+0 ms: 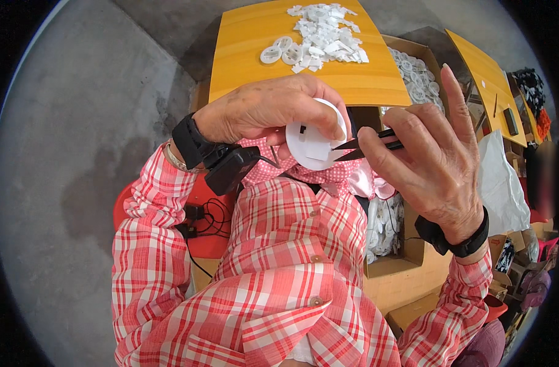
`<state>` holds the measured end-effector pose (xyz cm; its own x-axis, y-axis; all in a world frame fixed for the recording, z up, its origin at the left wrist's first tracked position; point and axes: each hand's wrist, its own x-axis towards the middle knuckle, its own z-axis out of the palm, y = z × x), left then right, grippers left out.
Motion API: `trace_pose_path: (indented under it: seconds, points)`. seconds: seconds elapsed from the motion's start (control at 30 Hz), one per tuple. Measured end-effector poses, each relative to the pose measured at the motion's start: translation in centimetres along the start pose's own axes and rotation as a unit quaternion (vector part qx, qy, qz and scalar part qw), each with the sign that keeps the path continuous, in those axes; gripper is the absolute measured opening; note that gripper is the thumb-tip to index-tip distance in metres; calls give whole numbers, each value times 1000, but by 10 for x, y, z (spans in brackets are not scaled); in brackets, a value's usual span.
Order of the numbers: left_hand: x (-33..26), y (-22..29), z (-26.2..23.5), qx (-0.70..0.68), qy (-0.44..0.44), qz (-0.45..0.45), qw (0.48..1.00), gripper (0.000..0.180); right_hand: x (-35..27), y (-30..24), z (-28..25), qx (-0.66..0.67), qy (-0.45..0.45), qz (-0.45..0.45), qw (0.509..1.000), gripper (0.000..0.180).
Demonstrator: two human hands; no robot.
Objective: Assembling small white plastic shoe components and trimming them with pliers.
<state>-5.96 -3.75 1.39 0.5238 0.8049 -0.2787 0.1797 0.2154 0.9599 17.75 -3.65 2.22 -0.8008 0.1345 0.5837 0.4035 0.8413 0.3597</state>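
My left hand [279, 110] is closed on the rim of a round white plastic disc [304, 144], its thumb pressing on the face. A small black slot shows on the disc, and a pale rectangular piece [318, 150] lies against it. Between the thumb and fingers of my right hand [426, 159] is a pair of black tweezers [368, 147], the little finger raised. The tips of the tweezers reach the disc's right edge beside the left thumb; whether they pinch the pale piece I cannot tell.
Ahead stands a yellow table [255, 37] with a heap of white plastic pieces [328, 37] and several round discs [282, 50]. Cardboard boxes of white parts [417, 76] are to the right, near a white plastic bag [503, 183]. A red stool [209, 229] carries black cables.
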Motion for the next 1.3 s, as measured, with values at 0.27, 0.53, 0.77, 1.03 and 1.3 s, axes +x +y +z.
trace_pose_path:
  seconds: [0.27,0.53,0.77,1.03,1.3]
  points:
    - [-2,4,3,-21,5,-27,999,25,-1,1,2,5,-1,-17,1000,35]
    - [-7,12,12,15,39,-62,997,29,-4,-4,6,41,5,-12,999,33]
    - [-4,-2,0,50,26,-35,998,30,-12,-11,9,107,-43,44,992,35]
    - [-1,3,1,110,7,-34,993,29,-19,-24,14,257,-79,167,949,26]
    - [3,2,-3,144,14,-38,989,27,-18,-36,12,452,-121,363,806,8]
